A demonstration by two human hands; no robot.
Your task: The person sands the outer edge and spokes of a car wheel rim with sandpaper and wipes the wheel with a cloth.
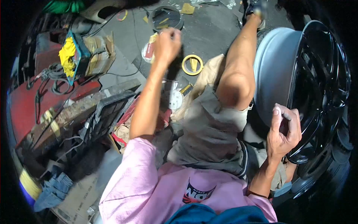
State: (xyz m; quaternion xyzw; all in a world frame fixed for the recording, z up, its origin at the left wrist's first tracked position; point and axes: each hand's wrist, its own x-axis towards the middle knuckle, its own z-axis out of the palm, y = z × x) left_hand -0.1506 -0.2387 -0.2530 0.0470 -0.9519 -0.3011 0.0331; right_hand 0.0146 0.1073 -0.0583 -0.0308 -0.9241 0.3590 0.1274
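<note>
Pink shirt: it fills the bottom of the view, a dark printed emblem on its front.
Grey shorts: bunched over the seated person's lap, one bare leg stretched forward.
Right hand: raised just beside the wheel, palm turned up; the fingers are curled, with a fingertip close to the thumb tip, and I cannot tell whether anything small is pinched there or whether the hand touches the wheel.
Wheel: upright on the person's right, silvery barrel towards the leg, glossy black spoked face turned outward.
Perforated disc: white, lying left of the shorts.
Brown paper: crumpled along the leg's left side.
Yellow ring: flat on the floor, near the paper.
Left hand: reached well forward, blurred, the fingers folded inward; what they hold, if anything, I cannot tell.
Tub: white and red, just left of that hand.
Box: at the left, beside a teal-edged container with yellow cloth.
Round basin: dark, just beyond the left hand.
</note>
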